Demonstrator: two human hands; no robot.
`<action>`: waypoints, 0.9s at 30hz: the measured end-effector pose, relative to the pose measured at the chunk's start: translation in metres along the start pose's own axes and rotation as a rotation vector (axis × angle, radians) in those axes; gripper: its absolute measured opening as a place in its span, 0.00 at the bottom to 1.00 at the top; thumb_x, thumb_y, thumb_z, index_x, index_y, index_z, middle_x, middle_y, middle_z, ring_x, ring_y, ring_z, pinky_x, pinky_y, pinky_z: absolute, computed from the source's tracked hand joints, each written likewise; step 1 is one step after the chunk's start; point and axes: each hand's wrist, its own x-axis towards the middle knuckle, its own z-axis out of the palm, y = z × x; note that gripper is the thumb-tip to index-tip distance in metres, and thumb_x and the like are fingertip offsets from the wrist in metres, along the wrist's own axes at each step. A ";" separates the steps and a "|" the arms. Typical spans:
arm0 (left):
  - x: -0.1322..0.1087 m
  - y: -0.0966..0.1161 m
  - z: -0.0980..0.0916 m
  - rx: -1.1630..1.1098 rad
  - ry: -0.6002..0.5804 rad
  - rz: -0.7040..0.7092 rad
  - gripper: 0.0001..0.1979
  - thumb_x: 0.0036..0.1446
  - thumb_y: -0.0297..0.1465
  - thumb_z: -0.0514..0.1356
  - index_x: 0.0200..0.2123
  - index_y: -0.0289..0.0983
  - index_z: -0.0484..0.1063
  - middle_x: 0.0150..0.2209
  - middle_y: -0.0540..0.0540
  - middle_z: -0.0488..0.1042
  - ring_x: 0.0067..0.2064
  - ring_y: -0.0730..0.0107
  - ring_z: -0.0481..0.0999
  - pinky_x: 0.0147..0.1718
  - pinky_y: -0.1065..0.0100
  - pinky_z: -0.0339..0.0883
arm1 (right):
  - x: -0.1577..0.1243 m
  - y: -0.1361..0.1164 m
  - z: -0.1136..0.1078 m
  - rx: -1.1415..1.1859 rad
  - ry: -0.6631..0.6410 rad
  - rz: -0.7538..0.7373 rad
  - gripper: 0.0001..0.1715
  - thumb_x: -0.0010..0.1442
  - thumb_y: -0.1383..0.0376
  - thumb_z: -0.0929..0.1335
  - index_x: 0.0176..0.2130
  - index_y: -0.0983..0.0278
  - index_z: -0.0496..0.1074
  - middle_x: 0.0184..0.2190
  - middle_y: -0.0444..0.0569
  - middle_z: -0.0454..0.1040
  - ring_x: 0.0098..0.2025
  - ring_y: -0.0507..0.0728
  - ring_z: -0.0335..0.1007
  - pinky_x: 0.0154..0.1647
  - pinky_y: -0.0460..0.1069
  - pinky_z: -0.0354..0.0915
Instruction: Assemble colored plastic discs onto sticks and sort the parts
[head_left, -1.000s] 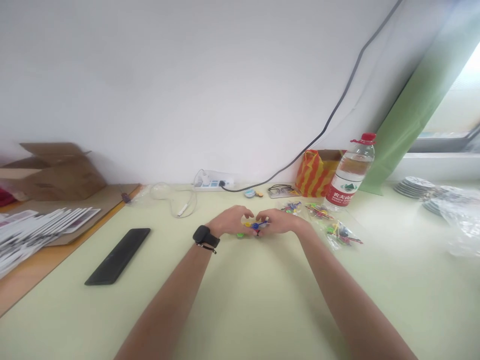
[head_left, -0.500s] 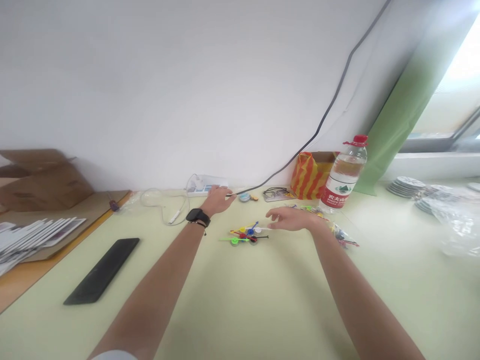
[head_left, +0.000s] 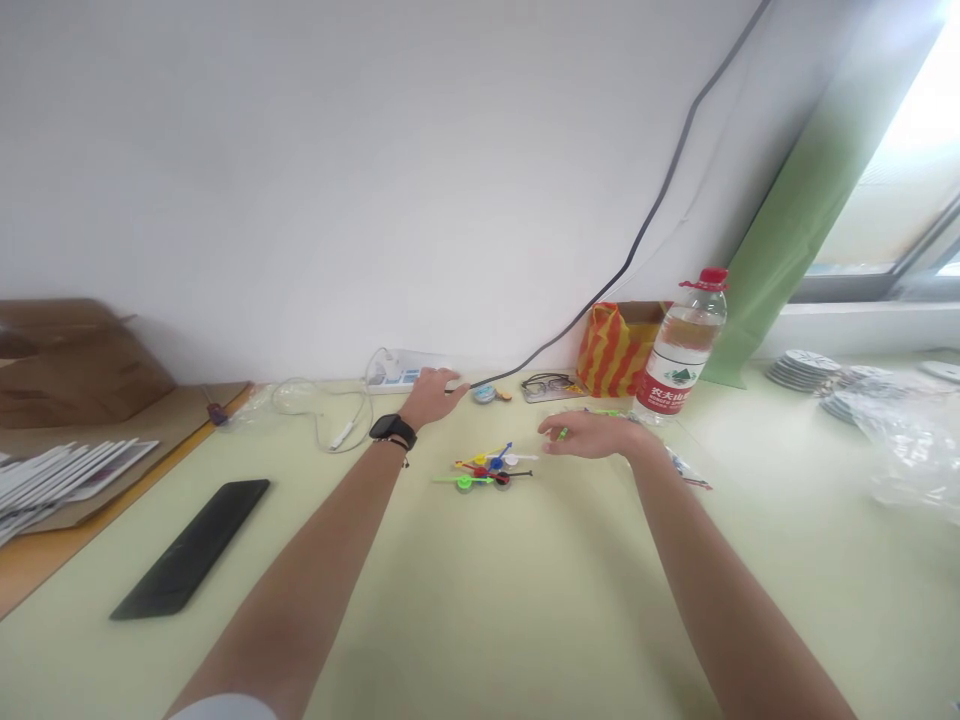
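My left hand (head_left: 435, 396), with a dark watch on its wrist, lies by the power strip (head_left: 394, 370) and the black cable (head_left: 541, 350), thumb apart from the fingers. My right hand (head_left: 592, 436) hovers right of the colourful spinner arrows (head_left: 491, 470). A small green plastic piece (head_left: 562, 434) shows between its curled fingers; most of it is hidden. The arrows, in green, red, yellow, blue, white and black, lie bunched on round bases. Partly behind my right wrist is a clear bag of more coloured arrows (head_left: 686, 468).
A water bottle (head_left: 679, 350) stands before a striped bag (head_left: 611, 355). Glasses (head_left: 549, 384) lie near the wall. Stacked discs (head_left: 804, 370) and clear plastic (head_left: 911, 450) are at right. A black slab (head_left: 191, 548), white panels (head_left: 67, 485) and a cardboard box (head_left: 82, 350) are at left.
A green piece now shows between my right hand's fingers, which looked bare before. My left hand stays by the power strip. The whole view has shifted slightly.
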 end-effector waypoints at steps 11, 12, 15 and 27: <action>-0.001 0.032 -0.046 -0.126 0.313 0.084 0.14 0.63 0.35 0.61 0.51 0.39 0.77 0.53 0.42 0.78 0.57 0.54 0.74 0.58 0.53 0.67 | -0.001 -0.006 -0.009 0.124 0.176 -0.145 0.20 0.66 0.54 0.67 0.52 0.60 0.75 0.49 0.54 0.79 0.49 0.63 0.76 0.46 0.54 0.72; -0.002 0.038 -0.053 -0.199 0.355 0.098 0.14 0.62 0.35 0.62 0.50 0.40 0.77 0.52 0.42 0.78 0.54 0.56 0.76 0.55 0.55 0.70 | 0.000 -0.007 -0.009 0.150 0.219 -0.175 0.19 0.66 0.54 0.67 0.51 0.61 0.75 0.47 0.54 0.80 0.49 0.63 0.77 0.45 0.54 0.73; -0.015 0.058 -0.075 -0.424 0.343 0.079 0.13 0.61 0.37 0.64 0.47 0.39 0.78 0.48 0.43 0.80 0.45 0.62 0.81 0.47 0.60 0.75 | 0.003 -0.009 -0.010 0.237 0.360 -0.273 0.17 0.66 0.55 0.68 0.50 0.61 0.76 0.47 0.53 0.80 0.49 0.62 0.76 0.48 0.55 0.72; -0.070 0.110 -0.129 -0.962 0.025 -0.134 0.19 0.46 0.37 0.77 0.41 0.38 0.80 0.40 0.43 0.81 0.42 0.58 0.82 0.47 0.56 0.75 | -0.009 -0.039 -0.005 0.649 0.153 -0.409 0.41 0.58 0.51 0.76 0.65 0.51 0.65 0.62 0.53 0.70 0.60 0.63 0.69 0.53 0.57 0.72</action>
